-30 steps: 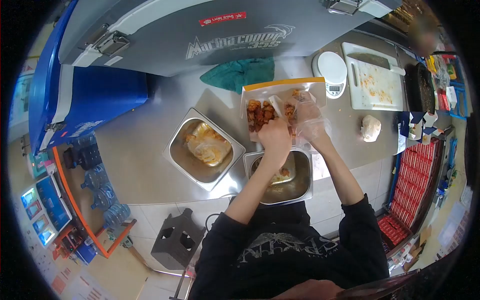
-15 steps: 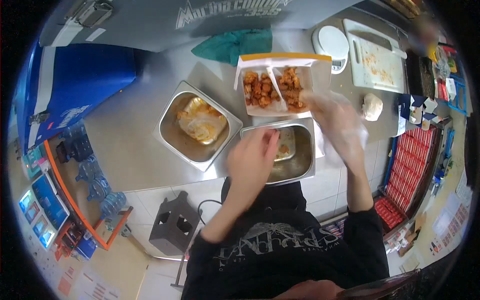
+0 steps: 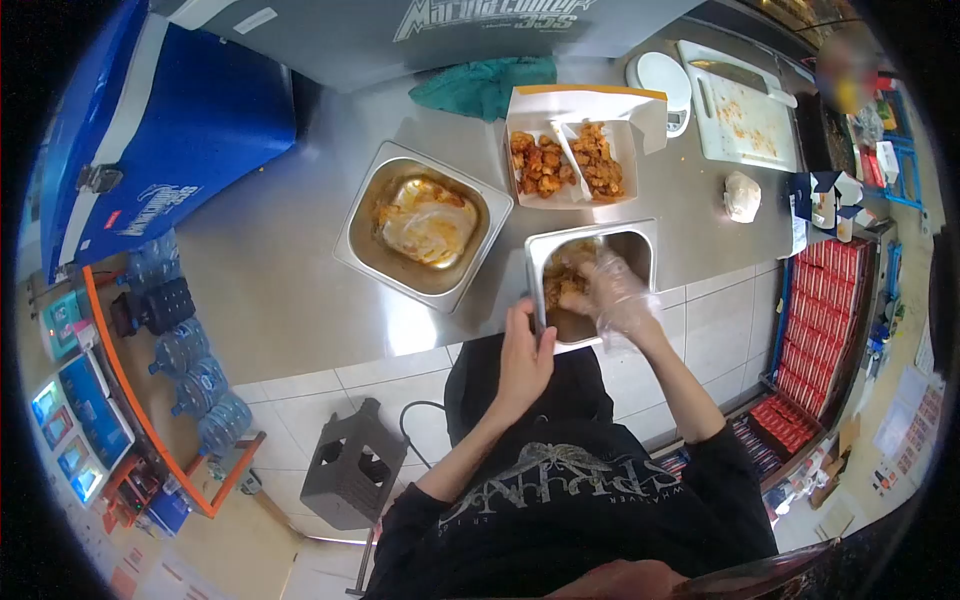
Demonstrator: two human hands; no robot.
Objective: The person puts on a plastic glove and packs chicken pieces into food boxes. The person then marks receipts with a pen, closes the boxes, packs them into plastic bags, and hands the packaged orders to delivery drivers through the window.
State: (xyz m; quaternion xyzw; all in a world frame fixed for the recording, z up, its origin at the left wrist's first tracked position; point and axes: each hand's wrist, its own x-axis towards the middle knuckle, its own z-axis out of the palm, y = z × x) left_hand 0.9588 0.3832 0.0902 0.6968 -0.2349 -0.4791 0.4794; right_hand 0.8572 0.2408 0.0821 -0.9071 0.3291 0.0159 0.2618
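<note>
My left hand [image 3: 527, 358] grips the near left rim of the right steel pan [image 3: 640, 232], its thumb toward the inside. Inside that pan is my right hand [image 3: 615, 293], in a clear plastic glove, its fingers spread among food bits; whether it holds any of them I cannot tell. Just beyond the pan stands an open cardboard box [image 3: 640, 110] with a white divider [image 3: 572, 160] between two portions of fried pieces, darker ones [image 3: 540, 165] on the left and lighter ones [image 3: 598, 162] on the right. Left of it sits another steel pan [image 3: 365, 225] with sauce-smeared plastic [image 3: 428, 228] inside.
Behind the box lie a green cloth [image 3: 485, 88] and a white scale [image 3: 662, 82]. A cutting board [image 3: 745, 125] with a knife [image 3: 728, 72] and a crumpled white ball [image 3: 741, 197] are at the right. Coolers [image 3: 185, 130] stand behind and left.
My gloved right hand has gone from the box into the right pan. My left hand has left the box's divider and taken the pan's rim. The pan now sits slightly tilted.
</note>
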